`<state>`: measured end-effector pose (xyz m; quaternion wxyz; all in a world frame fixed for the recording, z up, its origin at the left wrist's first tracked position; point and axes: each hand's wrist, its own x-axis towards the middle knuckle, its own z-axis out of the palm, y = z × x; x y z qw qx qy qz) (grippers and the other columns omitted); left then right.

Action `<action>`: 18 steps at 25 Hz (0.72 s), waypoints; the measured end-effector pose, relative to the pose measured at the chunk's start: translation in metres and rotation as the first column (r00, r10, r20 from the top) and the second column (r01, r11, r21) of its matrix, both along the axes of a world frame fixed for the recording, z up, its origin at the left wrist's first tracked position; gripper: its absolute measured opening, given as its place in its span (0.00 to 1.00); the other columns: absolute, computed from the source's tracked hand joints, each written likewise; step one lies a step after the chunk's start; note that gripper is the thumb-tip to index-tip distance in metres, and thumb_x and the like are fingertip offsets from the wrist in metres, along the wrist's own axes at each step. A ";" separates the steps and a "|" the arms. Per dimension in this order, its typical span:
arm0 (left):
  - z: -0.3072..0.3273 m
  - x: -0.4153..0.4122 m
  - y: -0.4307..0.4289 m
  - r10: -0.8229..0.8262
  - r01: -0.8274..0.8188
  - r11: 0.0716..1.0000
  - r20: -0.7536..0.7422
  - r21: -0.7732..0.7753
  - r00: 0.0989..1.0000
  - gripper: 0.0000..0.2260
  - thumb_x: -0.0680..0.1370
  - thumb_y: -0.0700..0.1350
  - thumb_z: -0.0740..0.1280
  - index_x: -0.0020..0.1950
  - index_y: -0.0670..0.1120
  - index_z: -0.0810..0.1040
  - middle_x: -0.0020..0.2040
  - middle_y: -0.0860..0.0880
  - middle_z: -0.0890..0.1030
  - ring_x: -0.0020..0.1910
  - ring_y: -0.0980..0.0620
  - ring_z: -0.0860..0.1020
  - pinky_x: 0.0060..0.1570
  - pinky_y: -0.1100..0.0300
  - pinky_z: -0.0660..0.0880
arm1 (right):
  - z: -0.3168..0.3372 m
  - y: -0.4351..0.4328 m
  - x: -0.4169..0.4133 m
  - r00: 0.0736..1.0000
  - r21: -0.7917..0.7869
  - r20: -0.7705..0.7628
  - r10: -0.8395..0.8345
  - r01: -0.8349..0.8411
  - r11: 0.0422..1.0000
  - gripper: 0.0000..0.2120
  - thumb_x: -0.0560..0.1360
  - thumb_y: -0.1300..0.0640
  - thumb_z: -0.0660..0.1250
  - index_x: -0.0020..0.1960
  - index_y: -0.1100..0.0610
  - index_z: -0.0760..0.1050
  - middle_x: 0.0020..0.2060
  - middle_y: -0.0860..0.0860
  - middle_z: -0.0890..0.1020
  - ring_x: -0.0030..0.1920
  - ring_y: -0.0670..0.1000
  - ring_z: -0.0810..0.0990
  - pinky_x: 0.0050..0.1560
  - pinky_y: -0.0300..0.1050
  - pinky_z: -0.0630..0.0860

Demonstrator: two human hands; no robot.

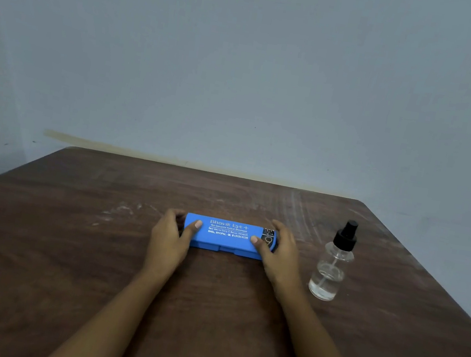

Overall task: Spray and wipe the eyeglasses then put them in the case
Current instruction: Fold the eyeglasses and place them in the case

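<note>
A blue eyeglass case [228,236] with white lettering lies closed in the middle of the brown table [63,243]. My left hand [171,237] grips its left end, thumb on the lid and fingers curled behind. My right hand [279,253] grips its right end the same way. A clear spray bottle [331,264] with a black nozzle stands upright to the right of my right hand, partly filled with clear liquid. No eyeglasses and no cloth are visible.
The table's far edge meets a plain grey-blue wall [245,71]. Its top shows pale scuff marks at the left and back right. The right edge slants down past the bottle.
</note>
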<state>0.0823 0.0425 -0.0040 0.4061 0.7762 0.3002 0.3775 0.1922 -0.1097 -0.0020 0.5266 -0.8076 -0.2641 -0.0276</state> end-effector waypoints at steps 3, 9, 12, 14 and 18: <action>0.000 -0.004 -0.003 -0.017 0.017 1.000 -0.007 0.019 1.000 0.16 0.74 0.43 0.67 0.60 0.38 0.74 0.58 0.39 0.79 0.57 0.44 0.77 0.55 0.57 0.71 | 0.001 -0.002 -0.010 0.997 -0.060 0.056 -0.050 0.053 0.997 0.25 0.73 0.57 0.67 0.67 0.60 0.64 0.64 0.57 0.72 0.63 0.55 0.70 0.58 0.41 0.66; 0.002 -0.017 -0.010 -0.038 0.037 0.997 0.012 0.073 0.999 0.15 0.72 0.38 0.68 0.59 0.39 0.75 0.55 0.39 0.81 0.55 0.43 0.78 0.56 0.51 0.74 | 0.003 -0.016 -0.023 0.997 -0.018 0.021 -0.075 0.076 0.997 0.22 0.73 0.64 0.65 0.66 0.61 0.68 0.60 0.59 0.77 0.59 0.57 0.77 0.62 0.50 0.71; 0.005 -0.029 -0.020 -0.049 0.044 0.995 0.048 0.094 0.998 0.15 0.72 0.38 0.68 0.59 0.39 0.76 0.55 0.39 0.81 0.54 0.44 0.79 0.55 0.52 0.75 | 0.005 -0.023 -0.031 0.996 0.010 0.021 -0.089 0.089 0.996 0.22 0.74 0.64 0.64 0.67 0.60 0.68 0.61 0.58 0.77 0.60 0.56 0.76 0.62 0.49 0.71; 0.007 -0.035 -0.027 -0.056 0.049 0.993 0.066 0.109 0.996 0.16 0.72 0.38 0.68 0.59 0.39 0.76 0.55 0.40 0.81 0.54 0.44 0.79 0.54 0.54 0.74 | 0.007 -0.028 -0.036 0.995 0.017 0.008 -0.103 0.103 0.995 0.20 0.75 0.65 0.62 0.67 0.60 0.68 0.61 0.57 0.77 0.62 0.56 0.74 0.61 0.44 0.69; 0.005 -0.045 -0.035 -0.070 0.061 0.991 0.074 0.117 0.995 0.15 0.72 0.37 0.68 0.59 0.39 0.76 0.54 0.40 0.82 0.53 0.45 0.80 0.54 0.54 0.74 | 0.009 -0.037 -0.046 0.994 0.041 -0.017 -0.110 0.111 0.993 0.20 0.75 0.67 0.58 0.67 0.62 0.68 0.64 0.58 0.75 0.63 0.54 0.73 0.60 0.41 0.68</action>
